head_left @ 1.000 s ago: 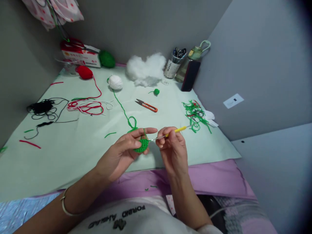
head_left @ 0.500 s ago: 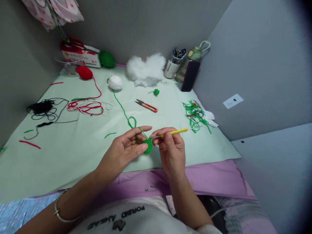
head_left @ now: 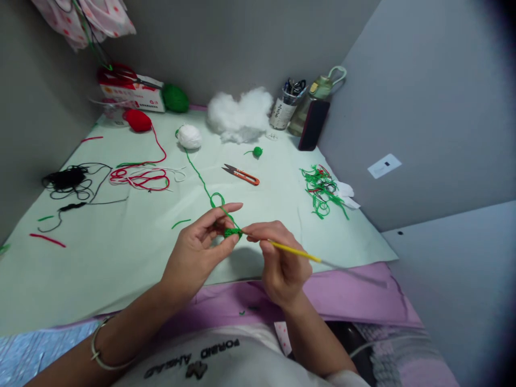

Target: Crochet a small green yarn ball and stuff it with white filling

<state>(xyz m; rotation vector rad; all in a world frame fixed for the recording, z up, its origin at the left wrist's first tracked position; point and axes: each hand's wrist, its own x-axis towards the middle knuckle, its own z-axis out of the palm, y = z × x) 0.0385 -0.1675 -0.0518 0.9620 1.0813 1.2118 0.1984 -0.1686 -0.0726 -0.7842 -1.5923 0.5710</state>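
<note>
My left hand [head_left: 197, 244] pinches a small green crocheted piece [head_left: 233, 233] between thumb and fingers, its index finger stretched out above. Green yarn [head_left: 200, 174] runs from the piece, past that finger and through a loose loop, back toward a white yarn ball [head_left: 189, 137]. In my right hand [head_left: 284, 263] is a crochet hook with a yellow grip [head_left: 294, 250], held like a pen. Its working tip meets the edge of the green piece, though my fingertips partly hide it. The hook's rear metal end is blurred, slanting down to the right.
Orange thread snips [head_left: 241, 174] and a tiny green ball [head_left: 257, 152] lie beyond my hands. White stuffing [head_left: 239, 115], a pen cup [head_left: 282, 110], a bottle and a phone [head_left: 313, 126] stand behind. Yarn scraps [head_left: 320, 191] lie right; black yarn [head_left: 66, 178] and red yarn [head_left: 139, 121] left.
The hook has swung from nearly level to slanting, its rear end now lower right. My right hand has turned and dropped slightly. The green piece has tilted to show its edge.
</note>
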